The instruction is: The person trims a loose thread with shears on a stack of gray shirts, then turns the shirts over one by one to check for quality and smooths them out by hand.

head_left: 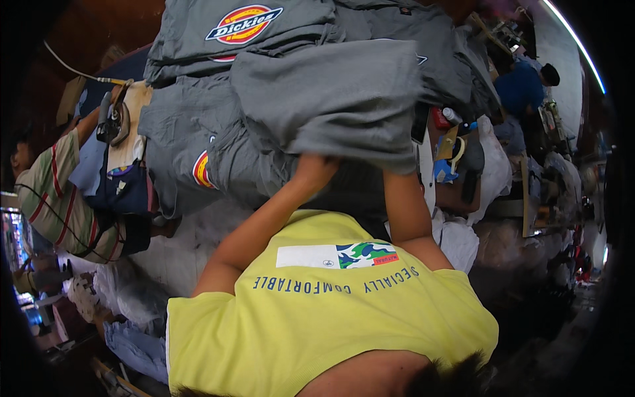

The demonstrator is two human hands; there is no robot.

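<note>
A folded grey garment (pixel 331 99) is raised in front of me, its near edge blurred. My left hand (pixel 317 171) is closed at this near edge, with its fingertips tucked under the cloth. The cloth covers my right hand at the garment's right corner; only the right wrist (pixel 399 178) shows below it, and the fingers are hidden. Beneath and to the left lies another grey garment (pixel 178 126) with a red and yellow emblem. Farther back, a stack of grey garments (pixel 182 33) carries a large oval emblem.
At the left, a person in a striped shirt (pixel 56 192) has a hand by an iron (pixel 118 122) on a board. Tape (pixel 458 152), a blue item and clear plastic bags (pixel 493 165) crowd the right. Another person in blue (pixel 519 89) is farther off.
</note>
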